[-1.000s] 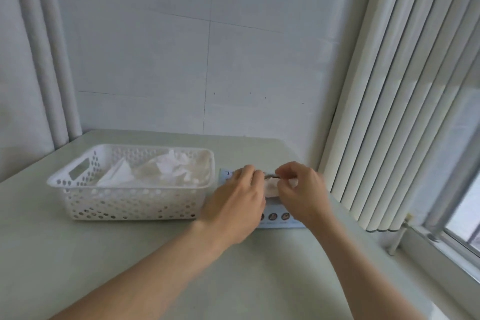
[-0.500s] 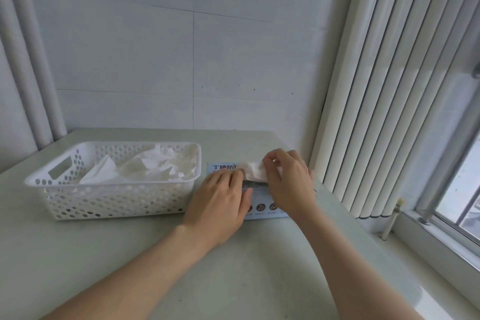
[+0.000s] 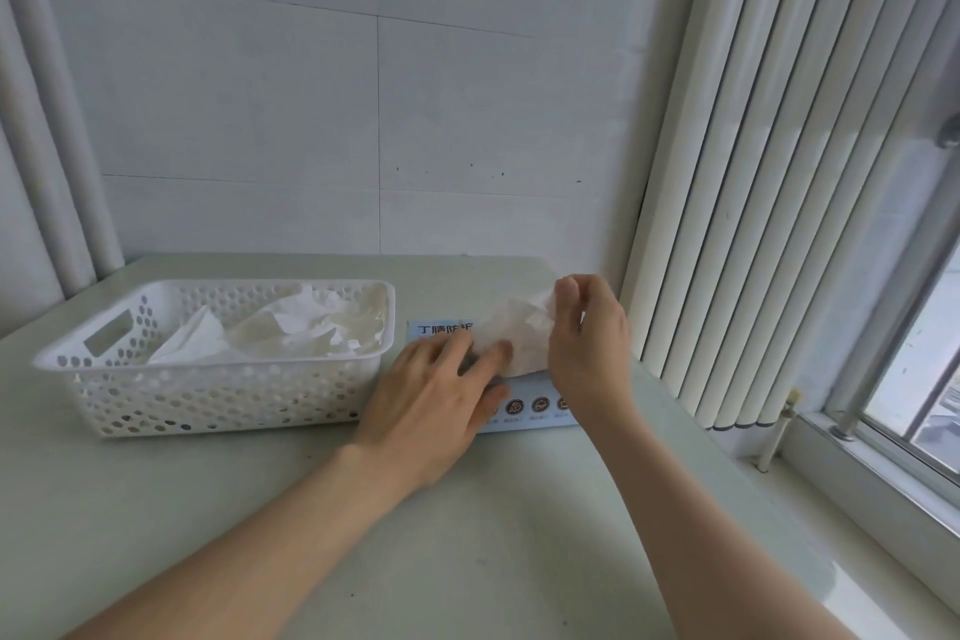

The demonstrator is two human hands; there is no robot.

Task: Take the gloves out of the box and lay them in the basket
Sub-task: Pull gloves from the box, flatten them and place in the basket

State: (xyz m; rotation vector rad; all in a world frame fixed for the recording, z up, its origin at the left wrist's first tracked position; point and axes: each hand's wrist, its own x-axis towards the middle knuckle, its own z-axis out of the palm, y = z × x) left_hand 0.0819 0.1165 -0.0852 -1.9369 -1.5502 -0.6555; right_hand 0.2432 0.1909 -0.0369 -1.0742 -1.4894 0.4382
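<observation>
A flat light-blue glove box lies on the table just right of a white perforated basket. Several crumpled white gloves lie in the basket. My right hand pinches a white glove and holds it partly raised above the box opening. My left hand rests flat on the box top, fingers straight, touching the glove's lower edge. The box's opening is hidden behind my hands.
The pale table meets a grey wall at the back. White vertical blinds hang close to the right of the box, with a window sill beyond. White pipes stand at the far left.
My right hand has risen and drawn the glove further out of the box. My left hand has flattened onto the box top.
</observation>
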